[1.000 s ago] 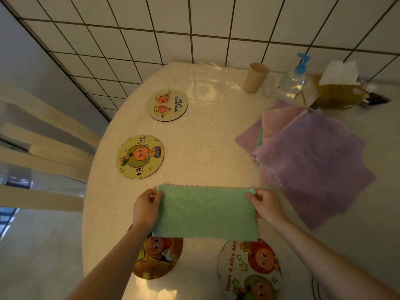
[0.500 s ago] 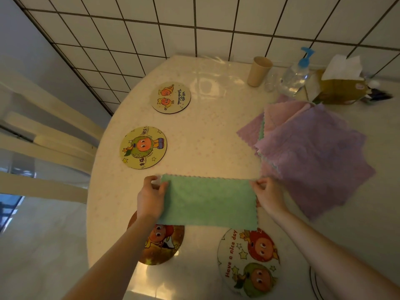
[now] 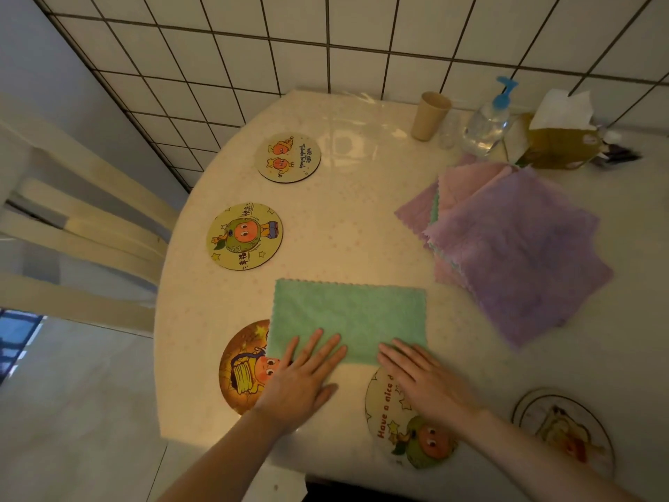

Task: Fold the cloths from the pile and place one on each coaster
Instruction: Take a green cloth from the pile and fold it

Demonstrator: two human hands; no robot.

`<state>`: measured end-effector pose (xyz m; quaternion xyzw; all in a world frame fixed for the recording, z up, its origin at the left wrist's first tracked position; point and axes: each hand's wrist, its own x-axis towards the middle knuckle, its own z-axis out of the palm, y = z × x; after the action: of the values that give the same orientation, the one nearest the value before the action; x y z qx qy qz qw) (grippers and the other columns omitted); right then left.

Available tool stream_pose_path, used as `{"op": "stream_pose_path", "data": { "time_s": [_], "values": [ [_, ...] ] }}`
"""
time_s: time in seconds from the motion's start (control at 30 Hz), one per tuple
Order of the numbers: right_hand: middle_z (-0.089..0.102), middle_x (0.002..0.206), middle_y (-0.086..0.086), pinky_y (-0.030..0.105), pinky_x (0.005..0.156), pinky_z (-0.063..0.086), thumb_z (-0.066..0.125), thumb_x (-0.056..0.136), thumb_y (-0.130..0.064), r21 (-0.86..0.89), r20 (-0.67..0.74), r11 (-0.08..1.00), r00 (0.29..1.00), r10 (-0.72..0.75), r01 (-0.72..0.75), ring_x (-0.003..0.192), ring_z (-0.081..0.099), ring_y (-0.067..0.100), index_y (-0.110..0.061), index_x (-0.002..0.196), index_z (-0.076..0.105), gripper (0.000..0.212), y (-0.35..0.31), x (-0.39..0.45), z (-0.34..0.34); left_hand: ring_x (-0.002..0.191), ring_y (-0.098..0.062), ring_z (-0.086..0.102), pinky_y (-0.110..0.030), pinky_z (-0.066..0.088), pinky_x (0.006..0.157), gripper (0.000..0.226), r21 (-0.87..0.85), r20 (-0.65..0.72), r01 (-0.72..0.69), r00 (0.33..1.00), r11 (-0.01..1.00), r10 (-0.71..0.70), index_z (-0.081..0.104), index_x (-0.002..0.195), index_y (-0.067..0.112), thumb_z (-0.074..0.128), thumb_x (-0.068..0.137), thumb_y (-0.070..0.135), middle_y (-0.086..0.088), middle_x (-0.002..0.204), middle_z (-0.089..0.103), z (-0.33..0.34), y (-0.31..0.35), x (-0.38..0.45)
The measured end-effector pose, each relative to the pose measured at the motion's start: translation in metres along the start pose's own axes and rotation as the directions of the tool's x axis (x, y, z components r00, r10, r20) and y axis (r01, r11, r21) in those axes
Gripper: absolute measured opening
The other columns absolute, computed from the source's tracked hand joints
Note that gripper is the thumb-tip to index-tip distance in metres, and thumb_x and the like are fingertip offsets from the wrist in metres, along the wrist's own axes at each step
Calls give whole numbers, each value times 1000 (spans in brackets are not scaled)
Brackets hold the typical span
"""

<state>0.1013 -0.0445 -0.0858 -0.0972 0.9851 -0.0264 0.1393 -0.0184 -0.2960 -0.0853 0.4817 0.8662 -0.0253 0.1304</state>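
A green cloth (image 3: 349, 315), folded into a rectangle, lies flat on the table near the front edge. My left hand (image 3: 302, 380) presses its near left part with straight fingers. My right hand (image 3: 423, 380) lies flat on its near right edge. The cloth's left corner overlaps an orange cartoon coaster (image 3: 244, 367). A coaster reading "Have a nice d" (image 3: 402, 429) sits under my right hand. Further coasters lie at the left (image 3: 244, 236), the far left (image 3: 288, 157) and the near right (image 3: 564, 429). The pile of purple and pink cloths (image 3: 514, 244) rests at the right.
A paper cup (image 3: 430, 115), a pump bottle (image 3: 488, 121) and a tissue box (image 3: 557, 139) stand at the back by the tiled wall. A pale chair (image 3: 83, 226) stands left of the round table (image 3: 362, 219).
The green cloth, held up by its top corners before, now lies on the table. Both hands have let go and moved to its near edge, flat on it.
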Motion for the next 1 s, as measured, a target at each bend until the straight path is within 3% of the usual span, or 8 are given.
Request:
{"op": "stream_pose_path", "data": {
  "time_s": [0.13,0.2,0.37,0.53,0.63,0.73,0.83,1.0],
  "values": [
    [25,154,3,37,117,15,77,62,-1,-45,-63,998,997,-43,40,144,15,21,-11,148,20,104,9,-11,-11,147,-20,11,-49,17,113,61,-18,-13,65,998,998,-66,22,151,27,35,96,52,6,158,17,0,-20,-18],
    [34,151,7,37,115,30,78,62,-3,-60,-72,996,995,-76,72,140,30,22,-8,146,28,98,9,-9,-16,147,-19,11,-48,18,113,61,-41,-15,90,996,995,-91,21,151,26,34,96,51,6,159,16,0,-29,-27],
    [44,145,6,37,103,40,73,58,3,-31,-109,997,991,-72,69,132,43,21,-8,140,42,88,5,-3,-26,147,-14,5,-39,14,114,60,-100,16,181,983,978,-180,11,152,25,22,98,49,6,160,10,-1,-44,-39],
    [50,140,7,34,100,41,77,52,7,-30,-113,997,991,-75,73,127,50,21,-9,135,50,89,5,-2,-31,139,-21,31,-36,31,112,60,-110,-92,120,987,987,-131,34,146,16,51,88,18,-3,151,37,-5,-47,-33],
    [54,137,9,33,96,46,76,50,8,-30,-119,997,990,-78,75,124,53,23,-7,131,55,85,3,0,-35,128,-26,49,-38,53,92,83,-73,-79,90,992,993,-96,54,133,7,85,57,0,-10,140,51,-12,-49,-30],
    [55,135,12,34,89,53,78,48,13,10,-108,999,993,-52,53,120,57,26,-6,129,55,87,2,-1,-39,113,-28,62,-32,60,68,81,42,-91,62,994,997,-58,67,116,3,91,40,-4,-14,124,63,-16,-52,-24],
    [58,126,11,29,72,59,84,47,6,44,-92,999,996,-11,15,106,64,22,-4,125,54,84,1,-4,-47,102,-28,67,-33,60,57,70,73,-110,7,994,997,1,71,105,2,92,38,-1,-16,114,68,-23,-59,-17],
    [67,90,3,27,52,55,83,46,3,47,-170,991,979,-115,125,72,65,16,-7,106,64,63,-20,-17,-51,106,-30,66,-44,49,94,55,110,-231,-23,972,994,48,73,101,5,87,48,-3,-13,117,68,-55,-83,-12]
  ]
}}
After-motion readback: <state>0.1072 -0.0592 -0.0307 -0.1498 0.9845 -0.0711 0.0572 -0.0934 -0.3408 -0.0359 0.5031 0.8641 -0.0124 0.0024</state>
